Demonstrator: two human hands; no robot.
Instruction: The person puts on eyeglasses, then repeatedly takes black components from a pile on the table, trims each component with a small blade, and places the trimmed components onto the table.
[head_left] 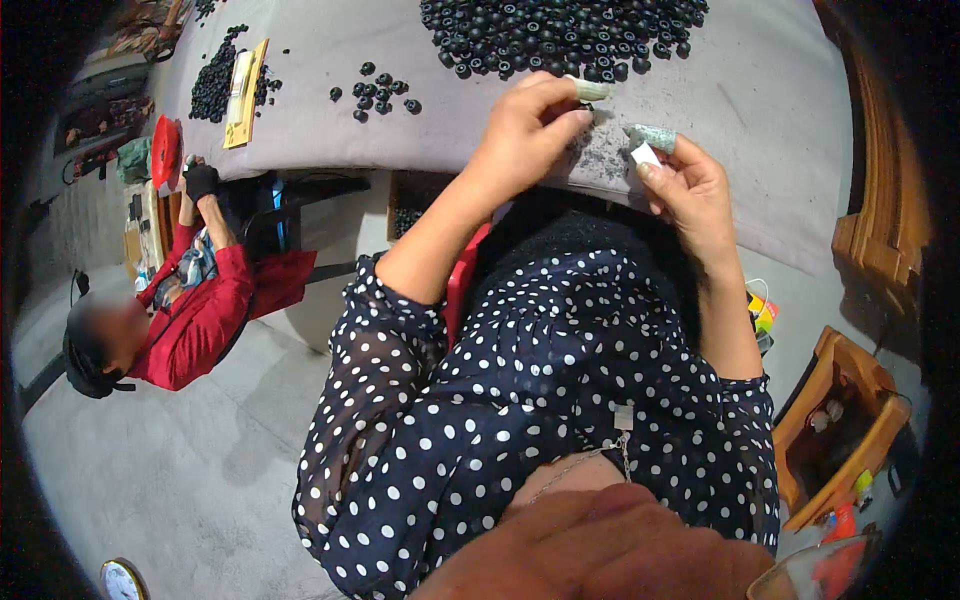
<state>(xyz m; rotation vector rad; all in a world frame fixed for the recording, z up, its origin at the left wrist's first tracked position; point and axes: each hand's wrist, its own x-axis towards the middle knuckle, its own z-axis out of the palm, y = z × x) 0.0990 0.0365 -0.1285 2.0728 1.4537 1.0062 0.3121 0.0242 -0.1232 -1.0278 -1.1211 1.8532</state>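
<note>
A white piece (646, 155) is pinched in the right hand (692, 188); the grip of the left hand (527, 130) cannot be told. Marks on the far-left yellow card (246, 100) cannot be read.

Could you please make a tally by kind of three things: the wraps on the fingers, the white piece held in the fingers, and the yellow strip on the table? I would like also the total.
Finger wraps: 2 (one on the left hand, one on the right hand)
White piece: 1
Yellow strip: 1
Total: 4
</note>
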